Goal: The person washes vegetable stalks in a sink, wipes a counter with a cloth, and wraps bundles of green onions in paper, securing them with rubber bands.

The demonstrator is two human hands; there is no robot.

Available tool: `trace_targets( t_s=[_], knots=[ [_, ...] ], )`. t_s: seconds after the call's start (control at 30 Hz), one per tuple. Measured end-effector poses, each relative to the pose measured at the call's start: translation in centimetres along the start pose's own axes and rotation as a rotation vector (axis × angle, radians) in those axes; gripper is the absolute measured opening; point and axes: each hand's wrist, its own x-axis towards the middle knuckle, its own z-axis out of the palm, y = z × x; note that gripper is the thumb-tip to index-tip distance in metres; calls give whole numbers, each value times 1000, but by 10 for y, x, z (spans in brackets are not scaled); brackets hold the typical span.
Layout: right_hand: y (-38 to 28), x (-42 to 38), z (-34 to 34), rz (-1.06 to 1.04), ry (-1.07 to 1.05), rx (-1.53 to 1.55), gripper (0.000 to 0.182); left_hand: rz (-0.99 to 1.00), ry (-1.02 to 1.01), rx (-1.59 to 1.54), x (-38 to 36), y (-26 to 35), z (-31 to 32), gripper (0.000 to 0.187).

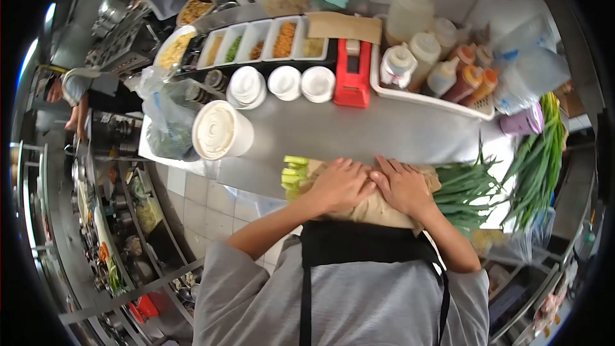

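Observation:
A brown paper wrap [371,210] lies around a bundle at the table's near edge, against my black apron. My left hand [344,186] rests over its left part, fingers together and bent over the far side. Close beside it, thumbs nearly touching, my right hand [403,187] presses on the paper with its fingers over the far edge. Pale green cut stalks [295,174] stick out of the left end. Long dark green leaves [464,189] spread out at the right end.
Along the back stand topping trays [257,40], white bowls [318,83], a red dispenser [352,80] and a bin of sauce bottles [428,100]. A lidded white tub [221,131] and a plastic bag [170,122] are left; more green leaves [541,160] lie right. Another person [96,90] stands far left.

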Motion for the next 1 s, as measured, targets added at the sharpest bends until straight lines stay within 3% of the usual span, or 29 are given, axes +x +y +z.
trace_targets(
  t_s=[0.03, 0.1, 0.23, 0.3, 0.43, 0.5, 0.77, 0.97, 1.0],
  knots=[
    [1, 2, 2, 107, -133, 97, 45, 34, 16, 9, 0, -1, 2, 37],
    [-1, 10, -2, 102, -200, 87, 40, 64, 41, 40, 1, -8, 6, 32],
    [0, 12, 6, 72, -122, 72, 36, -20, 25, 13, 12, -15, 9, 34],
    [-2, 18, 3, 48, -148, 88, 36, 2, -120, -99, 16, -25, 15, 41],
    [-2, 15, 7, 10, -122, 83, 33, 18, 119, -104, 3, -18, 6, 55],
    [-3, 12, 9, -54, -79, 106, 32, -75, -194, -133, 2, -10, -7, 70],
    [-15, 9, 7, -166, -145, 136, 30, -138, -343, -248, -12, -10, -7, 79],
    [-33, -4, 18, -73, -414, 23, 35, -92, -344, -396, -40, -22, 19, 71],
    [-34, -7, 23, -158, -437, 1, 36, -86, -352, -411, -46, -24, 17, 68]
  ],
)
